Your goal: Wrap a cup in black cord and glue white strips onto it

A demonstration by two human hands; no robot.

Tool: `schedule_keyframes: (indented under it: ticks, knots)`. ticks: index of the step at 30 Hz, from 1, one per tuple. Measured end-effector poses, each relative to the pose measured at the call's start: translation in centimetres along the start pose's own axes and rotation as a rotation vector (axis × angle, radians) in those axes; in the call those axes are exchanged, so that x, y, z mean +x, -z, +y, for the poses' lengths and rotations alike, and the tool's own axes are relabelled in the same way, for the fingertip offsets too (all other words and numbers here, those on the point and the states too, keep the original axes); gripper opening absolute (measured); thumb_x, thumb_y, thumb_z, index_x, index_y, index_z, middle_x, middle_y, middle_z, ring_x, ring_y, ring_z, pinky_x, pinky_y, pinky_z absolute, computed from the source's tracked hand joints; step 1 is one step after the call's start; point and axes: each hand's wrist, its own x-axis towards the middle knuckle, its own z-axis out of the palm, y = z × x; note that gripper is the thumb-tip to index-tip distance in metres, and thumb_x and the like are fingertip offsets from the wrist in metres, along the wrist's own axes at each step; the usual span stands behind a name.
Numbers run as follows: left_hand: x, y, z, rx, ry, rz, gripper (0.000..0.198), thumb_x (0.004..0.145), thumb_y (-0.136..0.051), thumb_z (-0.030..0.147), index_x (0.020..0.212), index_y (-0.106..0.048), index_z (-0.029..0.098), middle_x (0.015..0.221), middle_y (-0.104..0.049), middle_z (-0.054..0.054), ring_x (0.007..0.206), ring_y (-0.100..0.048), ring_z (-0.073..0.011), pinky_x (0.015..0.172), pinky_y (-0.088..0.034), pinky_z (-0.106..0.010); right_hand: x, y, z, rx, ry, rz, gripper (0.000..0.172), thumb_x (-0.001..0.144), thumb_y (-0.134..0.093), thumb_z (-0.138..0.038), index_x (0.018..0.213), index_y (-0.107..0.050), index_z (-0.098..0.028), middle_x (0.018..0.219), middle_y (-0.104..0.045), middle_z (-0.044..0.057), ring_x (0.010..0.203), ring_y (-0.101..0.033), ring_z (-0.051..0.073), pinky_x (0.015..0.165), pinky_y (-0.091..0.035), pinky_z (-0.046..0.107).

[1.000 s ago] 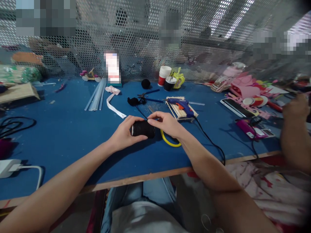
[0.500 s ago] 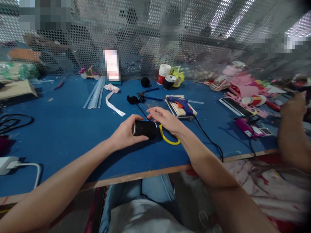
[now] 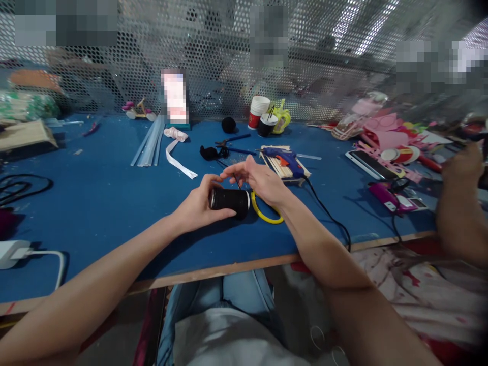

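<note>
Over the blue tabletop, clasped the black-wrapped cylinder sideways in left grip! Arched right grip loosely above, couldn't tell whether pinching black thread, with yellow ring just beside.

Cylinder left of ring; glue gun behind, on sticks.

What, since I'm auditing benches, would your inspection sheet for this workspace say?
Surface: blue tabletop, small white scrap at left.
Job's things: black-wrapped cylinder, on its side; black strand.
Clutter: pliers, glue gun on stick frame, yellow ring, paper cups, pink pile.
Hands: left hand grips cylinder; right hand beyond it, hold on strand unclear.
Cables: glue gun's cord reaches front edge; white cable at left.
Surroundings: perforated screen behind; another person's arm at right.
</note>
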Motion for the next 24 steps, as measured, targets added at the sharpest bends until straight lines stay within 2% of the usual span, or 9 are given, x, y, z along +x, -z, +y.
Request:
schedule_keyframes:
  ticks: [4, 9, 11, 13, 15, 17, 21, 23, 24]
  knots:
    - [-0.1, 0.0, -0.2, 0.014, -0.09, 0.036, 0.063, 0.067, -0.071, 0.044, 0.112, -0.036, 0.019, 0.108, -0.055, -0.011, 0.095, -0.06, -0.0227, 0.076, -0.049, -0.034, 0.9, -0.2, -0.3, 0.022, -0.028, -0.008, 0.059, 0.087, -0.031, -0.063, 0.091, -0.068, -0.017, 0.096, -0.068, 0.006, 0.08, -0.058, 0.014, 0.066, -0.044, 0.024]
    - [-0.1, 0.4, 0.7, 0.107, -0.239, -0.077, 0.059, 0.076, -0.065, 0.042, 0.127, -0.042, 0.022, 0.118, -0.054, -0.011, 0.111, -0.053, -0.0247, 0.094, -0.043, -0.038, 2.1, -0.6, -0.2, -0.025, -0.123, -0.074, 0.06, 0.089, -0.03, -0.06, 0.084, -0.069, -0.015, 0.091, -0.069, 0.008, 0.076, -0.059, 0.013, 0.062, -0.044, 0.023]
    - [-0.1, 0.5, 1.0, 0.14, -0.235, -0.117, 0.055, 0.077, -0.063, 0.043, 0.125, -0.047, 0.022, 0.116, -0.054, -0.011, 0.112, -0.051, -0.0248, 0.094, -0.043, -0.038, 2.7, -0.8, -0.1, -0.087, -0.152, -0.111, 0.061, 0.091, -0.027, -0.057, 0.082, -0.068, -0.013, 0.089, -0.069, 0.009, 0.074, -0.06, 0.013, 0.061, -0.045, 0.022]
    - [0.0, 0.6, 1.1, 0.149, -0.192, -0.128, 0.051, 0.077, -0.062, 0.045, 0.121, -0.053, 0.02, 0.109, -0.056, -0.01, 0.103, -0.055, -0.023, 0.088, -0.046, -0.035, 3.1, -0.6, -0.3, -0.211, -0.182, -0.097, 0.058, 0.091, -0.028, -0.055, 0.085, -0.067, -0.012, 0.082, -0.069, 0.01, 0.065, -0.06, 0.012, 0.056, -0.045, 0.022]
    - [0.0, 0.8, 1.0, 0.137, -0.152, -0.107, 0.05, 0.077, -0.062, 0.046, 0.118, -0.055, 0.019, 0.104, -0.058, -0.009, 0.095, -0.057, -0.0208, 0.083, -0.047, -0.033, 3.2, 0.4, -0.8, -0.392, -0.183, 0.003, 0.048, 0.091, -0.035, -0.051, 0.09, -0.065, -0.013, 0.067, -0.067, 0.006, 0.053, -0.057, 0.011, 0.05, -0.043, 0.022]
    - [0.1, 0.9, 0.7, 0.109, -0.12, -0.057, 0.05, 0.076, -0.063, 0.045, 0.118, -0.055, 0.019, 0.102, -0.059, -0.008, 0.092, -0.057, -0.0196, 0.082, -0.047, -0.032, 3.0, 2.4, -1.7, -0.559, -0.116, 0.184, 0.034, 0.09, -0.043, -0.04, 0.091, -0.063, -0.013, 0.056, -0.061, 0.002, 0.044, -0.052, 0.009, 0.047, -0.041, 0.021]
    - [0.4, 1.1, 0.0, 0.017, -0.059, 0.062, 0.05, 0.075, -0.066, 0.042, 0.117, -0.056, 0.018, 0.106, -0.059, -0.009, 0.096, -0.057, -0.0203, 0.084, -0.046, -0.033, 1.5, 8.4, -2.6, -0.815, 0.008, 0.645, 0.021, 0.086, -0.044, -0.02, 0.093, -0.063, -0.013, 0.069, -0.066, 0.004, 0.058, -0.06, 0.012, 0.057, -0.047, 0.024]
    - [0.5, 1.1, -0.2, -0.042, -0.017, 0.094, 0.051, 0.074, -0.067, 0.041, 0.118, -0.055, 0.019, 0.108, -0.06, -0.009, 0.098, -0.057, -0.0211, 0.085, -0.046, -0.033, 0.6, 10.8, -2.2, -1.087, -0.087, 0.709, 0.016, 0.079, -0.053, -0.016, 0.09, -0.065, -0.013, 0.081, -0.068, 0.009, 0.074, -0.063, 0.019, 0.068, -0.048, 0.03]
    - [0.5, 1.0, -0.3, -0.073, 0.006, 0.101, 0.052, 0.073, -0.067, 0.041, 0.118, -0.055, 0.019, 0.11, -0.059, -0.009, 0.099, -0.057, -0.0215, 0.086, -0.046, -0.034, 0.2, 11.7, -1.7, -1.192, -0.198, 0.662, 0.015, 0.076, -0.056, -0.018, 0.087, -0.066, -0.012, 0.082, -0.068, 0.011, 0.077, -0.063, 0.022, 0.069, -0.048, 0.033]
